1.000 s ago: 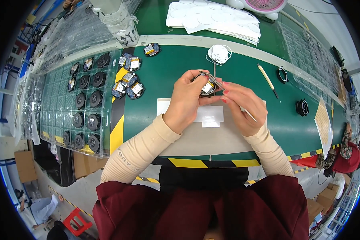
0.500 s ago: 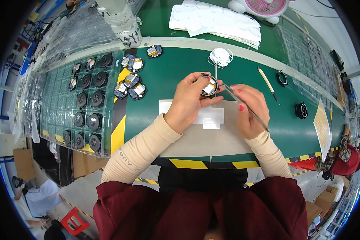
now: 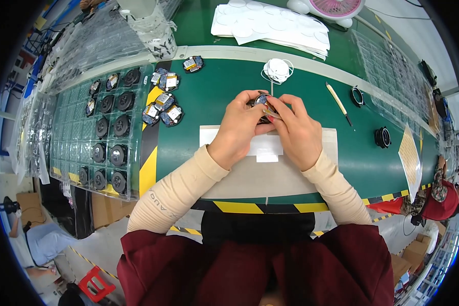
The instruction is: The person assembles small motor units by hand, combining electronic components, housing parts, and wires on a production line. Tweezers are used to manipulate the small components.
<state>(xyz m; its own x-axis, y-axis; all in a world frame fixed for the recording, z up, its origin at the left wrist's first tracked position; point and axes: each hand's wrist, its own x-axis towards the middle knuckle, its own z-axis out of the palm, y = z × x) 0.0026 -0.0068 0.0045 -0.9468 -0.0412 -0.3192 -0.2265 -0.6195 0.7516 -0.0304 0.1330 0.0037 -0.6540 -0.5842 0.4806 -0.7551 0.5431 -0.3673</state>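
Fingers of left hand grip small round dark component; right hand pinches slim tool against it. Clear tray part-filled, loose round pieces waiting; much left, I'd judge.

Both forearms are covered by close-fitting cream sleeve covers that end at the wrists, leaving the left hand and the right hand bare. The left sleeve cover carries small dark lettering near the elbow. Over the upper arms and torso the person wears a dark maroon garment with folds across the shoulders.
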